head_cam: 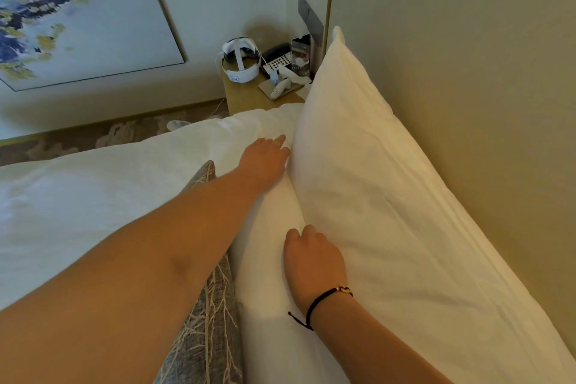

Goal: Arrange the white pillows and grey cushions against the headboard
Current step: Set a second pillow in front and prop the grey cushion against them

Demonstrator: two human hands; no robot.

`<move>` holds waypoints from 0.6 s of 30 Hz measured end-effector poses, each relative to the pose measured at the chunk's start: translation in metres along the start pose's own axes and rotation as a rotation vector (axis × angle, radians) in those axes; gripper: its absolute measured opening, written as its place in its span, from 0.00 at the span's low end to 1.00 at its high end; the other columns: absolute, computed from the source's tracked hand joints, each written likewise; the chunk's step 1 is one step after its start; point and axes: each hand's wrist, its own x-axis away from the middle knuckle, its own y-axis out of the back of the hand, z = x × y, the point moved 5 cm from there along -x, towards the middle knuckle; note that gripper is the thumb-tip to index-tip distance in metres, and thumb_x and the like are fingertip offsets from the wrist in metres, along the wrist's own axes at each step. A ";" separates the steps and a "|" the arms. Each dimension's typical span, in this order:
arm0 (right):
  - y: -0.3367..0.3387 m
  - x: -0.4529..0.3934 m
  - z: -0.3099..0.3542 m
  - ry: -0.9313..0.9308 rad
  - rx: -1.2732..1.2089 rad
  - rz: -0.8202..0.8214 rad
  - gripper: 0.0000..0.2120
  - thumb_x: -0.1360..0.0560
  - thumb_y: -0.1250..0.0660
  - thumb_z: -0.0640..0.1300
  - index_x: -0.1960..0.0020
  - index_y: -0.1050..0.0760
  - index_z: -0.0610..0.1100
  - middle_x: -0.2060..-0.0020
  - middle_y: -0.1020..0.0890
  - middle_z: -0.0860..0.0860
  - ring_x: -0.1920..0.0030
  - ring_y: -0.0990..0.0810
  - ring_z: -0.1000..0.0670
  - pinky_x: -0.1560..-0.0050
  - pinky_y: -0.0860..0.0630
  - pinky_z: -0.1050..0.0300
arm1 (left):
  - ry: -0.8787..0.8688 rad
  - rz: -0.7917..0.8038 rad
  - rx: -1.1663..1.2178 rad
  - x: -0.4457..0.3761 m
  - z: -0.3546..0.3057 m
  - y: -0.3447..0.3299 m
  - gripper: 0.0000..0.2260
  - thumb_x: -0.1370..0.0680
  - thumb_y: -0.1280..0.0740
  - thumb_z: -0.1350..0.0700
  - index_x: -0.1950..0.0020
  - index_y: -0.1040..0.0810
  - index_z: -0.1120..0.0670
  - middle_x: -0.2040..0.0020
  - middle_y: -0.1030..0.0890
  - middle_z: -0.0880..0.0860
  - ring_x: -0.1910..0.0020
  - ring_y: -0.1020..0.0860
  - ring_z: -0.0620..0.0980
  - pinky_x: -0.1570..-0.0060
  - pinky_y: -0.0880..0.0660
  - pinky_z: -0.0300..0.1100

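A large white pillow (374, 181) leans upright against the beige headboard (467, 72) on the right. A second white pillow (265, 259) stands in front of it. My left hand (265, 162) lies flat on the top edge of this front pillow, fingers spread. Nearer to me, my right hand (311, 262), with a black cord bracelet at the wrist, presses into the seam between the two pillows, its fingertips tucked in. A grey cushion (208, 321) with a pale branch pattern stands on edge under my left forearm, against the front pillow.
White bedding (93, 212) covers the bed to the left. Beyond the pillows a wooden bedside table (246, 100) carries a white headset (240, 61), a phone and small items. A framed painting (78, 15) hangs on the far wall above patterned carpet.
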 end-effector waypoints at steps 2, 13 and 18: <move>-0.008 -0.004 0.006 0.031 0.029 0.023 0.09 0.25 0.45 0.32 0.48 0.30 0.40 0.50 0.24 0.42 0.55 0.24 0.43 0.64 0.35 0.52 | 0.033 0.043 -0.064 -0.001 0.007 -0.005 0.23 0.17 0.45 0.50 0.22 0.41 0.49 0.19 0.47 0.54 0.22 0.45 0.56 0.23 0.53 0.56; 0.001 0.043 0.005 -0.017 0.002 -0.004 0.03 0.24 0.36 0.41 0.54 0.24 0.41 0.49 0.25 0.43 0.66 0.21 0.44 0.71 0.34 0.54 | 0.306 0.198 0.373 0.075 -0.008 -0.012 0.37 0.20 0.43 0.40 0.20 0.59 0.52 0.20 0.64 0.53 0.22 0.60 0.65 0.27 0.44 0.62; -0.020 0.128 0.005 -0.097 -0.012 0.148 0.24 0.26 0.44 0.69 0.49 0.31 0.48 0.52 0.26 0.50 0.55 0.22 0.47 0.63 0.35 0.53 | 0.431 0.150 0.329 0.113 -0.021 -0.003 0.38 0.19 0.43 0.40 0.20 0.56 0.61 0.20 0.52 0.64 0.27 0.37 0.66 0.35 0.31 0.56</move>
